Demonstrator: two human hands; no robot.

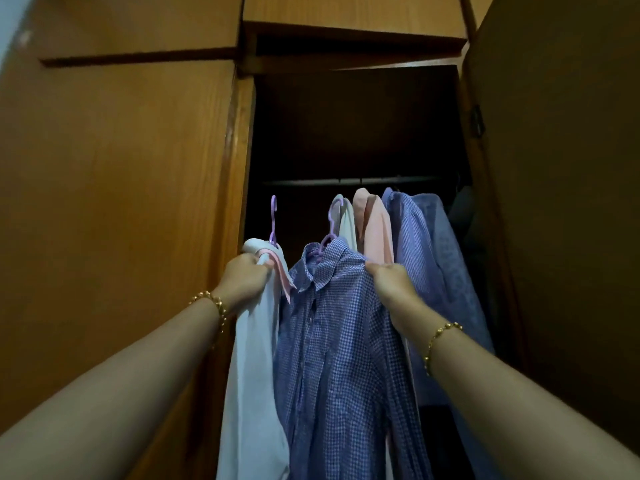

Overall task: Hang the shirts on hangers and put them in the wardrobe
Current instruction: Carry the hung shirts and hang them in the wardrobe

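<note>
Purple plastic up top in the head camera. There are 2 hangers in play, both raised in front of the open wardrobe (346, 133). The left hand (246, 278) has its fingers curled tight round the shoulder of a white shirt (252, 358), a pink strip showing at the collar. The left hanger (273, 220) pokes its hook up above that fist. The right hand (391, 282) pinches the shoulder of a blue checked shirt (339, 341), which hangs front-on from the second hanger (330, 223). Both hooks sit below the dark rail (349, 181), neither on it. Deeper in and to the right, 4 more shirts hang side by side: a white one (346, 220), a pink one (375, 230), a checked blue one (412, 244) and a plainer blue one (446, 254). A gold bracelet (211, 303) rides the left wrist, and another (440, 337) the right. Wooden doors frame it all, one shut on the left (121, 202), one swung open on the right (554, 202).
</note>
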